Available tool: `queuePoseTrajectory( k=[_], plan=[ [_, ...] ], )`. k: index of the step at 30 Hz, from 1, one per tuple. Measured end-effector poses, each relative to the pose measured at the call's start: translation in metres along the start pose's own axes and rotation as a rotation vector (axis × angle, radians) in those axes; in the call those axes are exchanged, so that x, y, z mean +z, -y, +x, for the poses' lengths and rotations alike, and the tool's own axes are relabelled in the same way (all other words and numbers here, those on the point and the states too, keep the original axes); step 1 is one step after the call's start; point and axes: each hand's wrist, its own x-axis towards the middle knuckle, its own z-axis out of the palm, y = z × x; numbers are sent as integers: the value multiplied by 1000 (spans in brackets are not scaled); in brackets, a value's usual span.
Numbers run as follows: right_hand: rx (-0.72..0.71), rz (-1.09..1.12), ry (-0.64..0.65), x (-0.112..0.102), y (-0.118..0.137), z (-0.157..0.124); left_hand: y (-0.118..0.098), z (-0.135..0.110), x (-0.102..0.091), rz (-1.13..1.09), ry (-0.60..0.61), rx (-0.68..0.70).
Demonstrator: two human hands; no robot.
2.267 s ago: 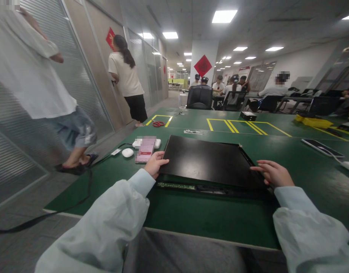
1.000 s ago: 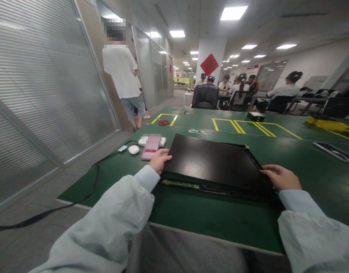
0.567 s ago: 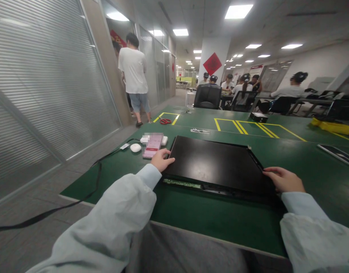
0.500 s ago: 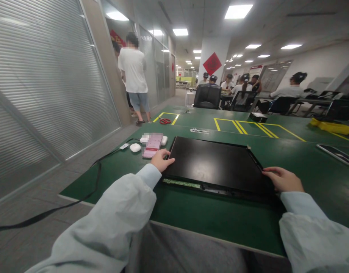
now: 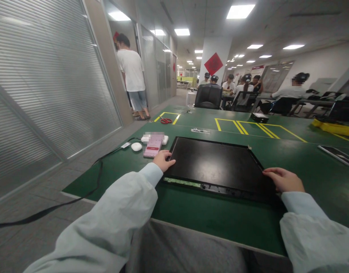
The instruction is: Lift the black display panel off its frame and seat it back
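A black flat display panel (image 5: pixel 216 163) lies on the green table in front of me, a thin dark frame around its sides. A narrow green circuit board (image 5: pixel 182 182) shows along the left part of its near edge. At the left side, my left hand (image 5: pixel 164 160) is closed on the panel's edge, thumb on top. On the opposite side, my right hand (image 5: pixel 285 179) pinches the panel's right edge between thumb and fingers. The fingertips under both edges are hidden.
Left of the panel are a phone (image 5: pixel 153 146), a white rounded case (image 5: pixel 136 146) and a black strap (image 5: pixel 99 178). Red scissors (image 5: pixel 166 121), a small black box (image 5: pixel 259 118), yellow material (image 5: pixel 333 127) and another phone (image 5: pixel 337 154) lie farther out. People sit at tables behind.
The panel sits slightly lower and flatter in its frame, and more of the circuit board shows. Both hands keep their places at the sides. A standing person in the background has leaned left.
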Motion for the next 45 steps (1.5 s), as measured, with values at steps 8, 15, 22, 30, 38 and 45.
queuePoseTrajectory(
  k=[8, 15, 22, 30, 38, 45],
  plan=[
    [-3, -67, -22, 1, 5, -2, -3, -1, 0, 92, 28, 36],
    [-30, -78, -13, 0, 2, 4, -4, -2, 0, 46, 35, 39],
    [-18, -66, -12, -2, -1, 1, -9, -7, 3, 79, 63, 45],
    [-25, -24, -42, -8, -7, 7, -13, -7, -1, 19, 22, 12],
    [-79, -172, 82, 4, 2, 4, -6, -4, 0, -58, 19, -28],
    [-115, -197, 77, 6, -9, 17, -12, -3, -1, -303, 39, -87]
  ],
)
